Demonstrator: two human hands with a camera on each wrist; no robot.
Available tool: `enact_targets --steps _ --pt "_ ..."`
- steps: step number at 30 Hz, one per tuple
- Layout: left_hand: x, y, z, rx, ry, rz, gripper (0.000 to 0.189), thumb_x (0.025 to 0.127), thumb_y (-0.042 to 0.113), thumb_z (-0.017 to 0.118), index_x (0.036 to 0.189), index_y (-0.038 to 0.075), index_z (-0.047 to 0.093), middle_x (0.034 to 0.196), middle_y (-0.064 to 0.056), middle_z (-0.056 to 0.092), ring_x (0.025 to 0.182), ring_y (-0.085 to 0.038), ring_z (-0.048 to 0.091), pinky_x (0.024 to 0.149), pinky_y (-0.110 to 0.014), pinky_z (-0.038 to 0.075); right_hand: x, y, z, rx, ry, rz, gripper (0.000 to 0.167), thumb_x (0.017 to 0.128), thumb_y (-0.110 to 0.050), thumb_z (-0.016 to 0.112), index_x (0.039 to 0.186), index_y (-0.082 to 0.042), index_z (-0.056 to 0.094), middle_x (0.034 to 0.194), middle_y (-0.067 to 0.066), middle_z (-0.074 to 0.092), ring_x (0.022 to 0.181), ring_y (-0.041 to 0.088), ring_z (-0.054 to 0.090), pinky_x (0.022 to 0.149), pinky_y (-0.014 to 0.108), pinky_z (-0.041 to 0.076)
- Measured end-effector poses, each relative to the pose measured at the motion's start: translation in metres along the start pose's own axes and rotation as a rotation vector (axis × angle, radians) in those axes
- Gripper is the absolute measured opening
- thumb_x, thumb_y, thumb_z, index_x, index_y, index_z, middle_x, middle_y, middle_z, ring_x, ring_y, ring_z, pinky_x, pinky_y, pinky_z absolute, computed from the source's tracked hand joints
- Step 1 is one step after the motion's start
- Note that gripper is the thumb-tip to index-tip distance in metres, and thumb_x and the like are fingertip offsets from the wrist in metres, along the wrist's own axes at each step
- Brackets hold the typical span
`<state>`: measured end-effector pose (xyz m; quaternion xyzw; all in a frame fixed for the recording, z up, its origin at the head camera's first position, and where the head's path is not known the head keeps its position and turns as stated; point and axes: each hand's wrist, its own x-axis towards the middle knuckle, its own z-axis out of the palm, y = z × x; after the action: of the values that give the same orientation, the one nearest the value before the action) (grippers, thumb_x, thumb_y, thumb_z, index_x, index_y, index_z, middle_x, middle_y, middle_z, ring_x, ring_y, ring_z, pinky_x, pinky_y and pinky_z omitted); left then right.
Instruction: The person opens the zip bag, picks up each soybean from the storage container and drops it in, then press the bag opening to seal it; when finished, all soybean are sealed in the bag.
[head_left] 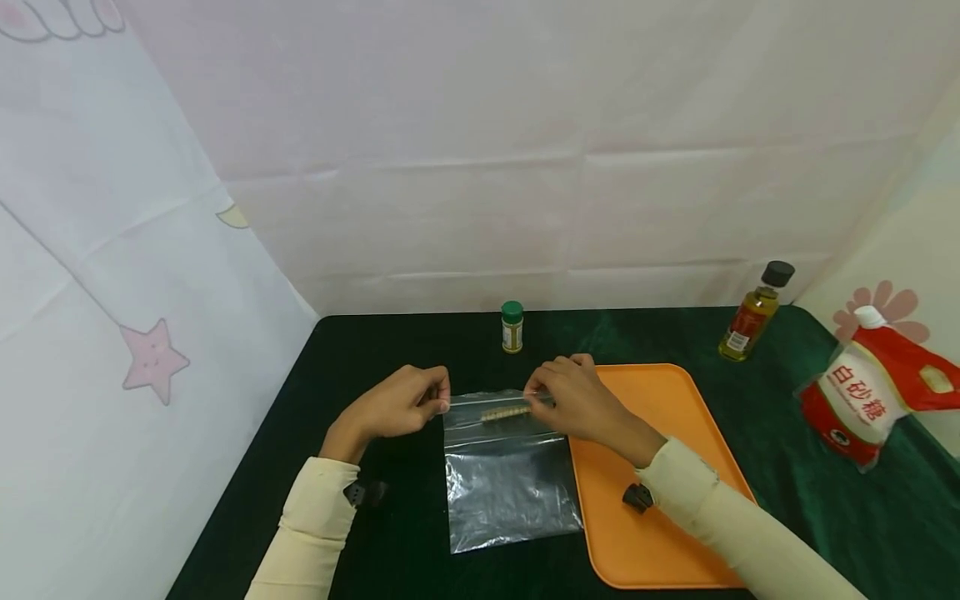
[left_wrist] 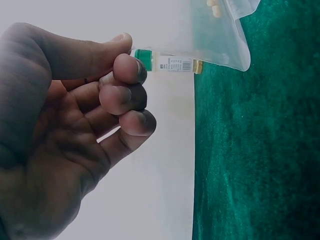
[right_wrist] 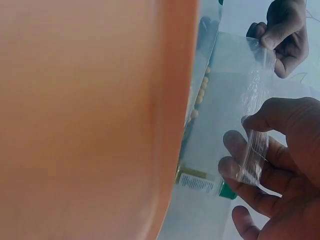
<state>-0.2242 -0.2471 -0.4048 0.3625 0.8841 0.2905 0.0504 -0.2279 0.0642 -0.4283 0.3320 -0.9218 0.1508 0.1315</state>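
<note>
A clear zip bag (right_wrist: 232,85) is held up by its top edge between both hands. At its left top corner, my left hand (head_left: 401,404) pinches the plastic between thumb and fingertips. My right hand (head_left: 581,400) grips the strip along the top nearer the right end, thumb on one side and fingers on the other. A row of small round beige pieces, bean-like, (head_left: 504,412) lies along the bottom of the bag. Closer to the body, more clear plastic (head_left: 513,496) with a zip-like line lies flat on the table, partly overlapped by the held bag in the head view.
An orange tray (head_left: 645,533) lies right of the plastic, under the right forearm. Behind the hands stands a small green-capped jar (head_left: 512,327). At the back right are an oil bottle (head_left: 750,321) and a red-and-white sugar bag (head_left: 862,396). Dark green cloth (head_left: 405,337) covers the table.
</note>
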Motion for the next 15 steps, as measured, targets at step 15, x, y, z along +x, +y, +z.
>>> enact_targets --steps 15 --pt "-0.002 -0.001 -0.001 0.011 0.007 0.005 0.011 0.1 0.008 0.06 0.093 0.017 0.059 0.071 0.007 0.054 0.054 -0.008 0.048 0.05 -0.026 0.042 -0.02 0.025 -0.01 0.015 -0.018 0.041 0.005 0.094 -0.03 0.07 0.09 -0.029 0.069 0.087 -0.017 0.062 0.086 0.01 0.055 0.095 0.055 0.033"
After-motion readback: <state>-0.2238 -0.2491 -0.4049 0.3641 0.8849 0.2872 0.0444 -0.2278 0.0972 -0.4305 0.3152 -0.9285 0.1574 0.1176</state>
